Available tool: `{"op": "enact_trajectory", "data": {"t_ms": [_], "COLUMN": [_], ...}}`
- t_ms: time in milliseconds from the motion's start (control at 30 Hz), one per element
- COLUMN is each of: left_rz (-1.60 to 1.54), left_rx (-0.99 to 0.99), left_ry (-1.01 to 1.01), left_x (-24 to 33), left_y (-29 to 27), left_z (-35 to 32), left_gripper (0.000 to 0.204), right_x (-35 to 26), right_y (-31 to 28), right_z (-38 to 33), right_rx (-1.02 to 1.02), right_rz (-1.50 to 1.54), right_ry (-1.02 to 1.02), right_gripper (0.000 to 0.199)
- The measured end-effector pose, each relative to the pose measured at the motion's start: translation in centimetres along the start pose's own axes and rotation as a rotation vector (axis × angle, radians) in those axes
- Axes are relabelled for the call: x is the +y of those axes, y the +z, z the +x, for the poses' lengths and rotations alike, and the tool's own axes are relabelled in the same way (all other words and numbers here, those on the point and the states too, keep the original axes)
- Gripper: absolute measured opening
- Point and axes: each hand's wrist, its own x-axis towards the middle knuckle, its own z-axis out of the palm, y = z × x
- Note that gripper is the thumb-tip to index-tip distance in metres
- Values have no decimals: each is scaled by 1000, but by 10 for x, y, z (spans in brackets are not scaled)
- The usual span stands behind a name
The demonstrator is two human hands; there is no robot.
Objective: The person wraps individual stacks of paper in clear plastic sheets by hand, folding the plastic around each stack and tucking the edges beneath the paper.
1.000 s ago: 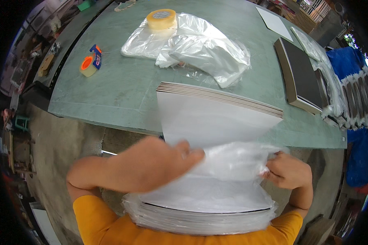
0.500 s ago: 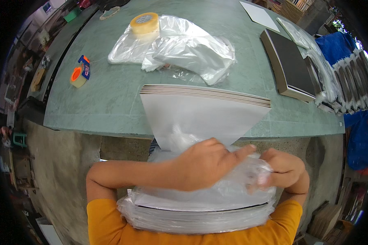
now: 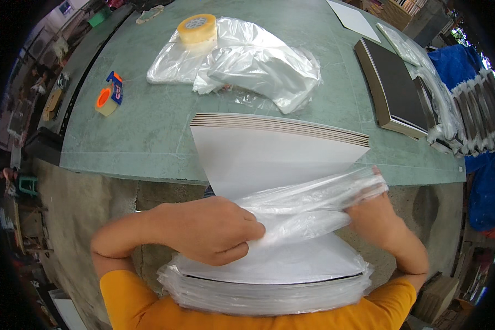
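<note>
A stack of white boards [image 3: 269, 157] leans from the green table's edge down toward my body. A clear plastic bag [image 3: 308, 206] covers its near end and is bunched across the top board. My left hand [image 3: 212, 231] pinches the bunched plastic near the stack's middle. My right hand [image 3: 371, 212] grips the bag's open edge at the stack's right side. The stack's near end [image 3: 269, 291], wrapped in plastic, rests against my orange shirt.
On the green table [image 3: 148, 126] lie a pile of clear plastic bags [image 3: 253, 63] with a yellowish tape roll [image 3: 198, 27] on it, an orange tape dispenser [image 3: 109, 98], dark flat boards [image 3: 393, 88] at right, and a white sheet [image 3: 355, 19]. Blue cloth and bagged stacks [image 3: 473, 110] sit far right.
The bag has been drawn further up the stack. My right hand moved up and outward along the right edge, stretching the plastic; my left hand slid slightly left and lower.
</note>
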Motion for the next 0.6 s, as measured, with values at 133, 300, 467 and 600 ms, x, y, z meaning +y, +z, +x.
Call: {"op": "enact_trajectory", "data": {"t_ms": [133,300,467,600], "left_rz": [316,843,890,979], "left_rx": [87,339,251,207], "left_ry": [-325,-237,-513,-486], "left_x": [5,-36,-21,1], "left_y": [13,25,24,29], "left_z": [5,-22,-19,-13], "left_gripper": [14,17,8,2], "right_x": [-12,-17,-23,-15], "right_y": [0,-53,-64,-5], "right_z": [2,3,12,0], "right_rx": [-252,25,-422,-138], "right_rz": [-114,974,692,3], "right_ry": [144,-438,-209,112], "right_gripper": [23,17,23,14]}}
